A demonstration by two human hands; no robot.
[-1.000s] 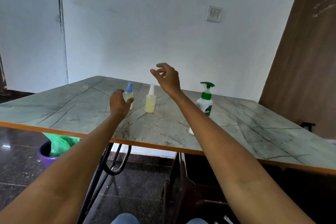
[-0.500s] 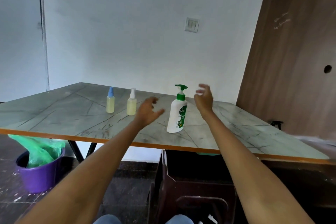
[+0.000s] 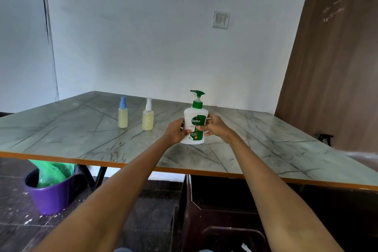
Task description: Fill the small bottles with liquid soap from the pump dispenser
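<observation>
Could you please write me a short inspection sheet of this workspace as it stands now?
Surface: marble-look table with an orange edge, scuffed.
Job's things: dispenser upright on the table; blue-cap bottle and white-cap bottle stand left of it, apart, both holding yellowish liquid, caps on.
Clutter: nothing seen on the table.
Hands: left hand and right hand grip the dispenser's sides.
Cables: nothing seen.
Surroundings: purple bucket with a green bag on the floor, wall switch, brown chair under the table, wooden panel at the right.

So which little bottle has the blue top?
The left bottle, farthest from the hands. The other bottle beside it has a white top.
</observation>
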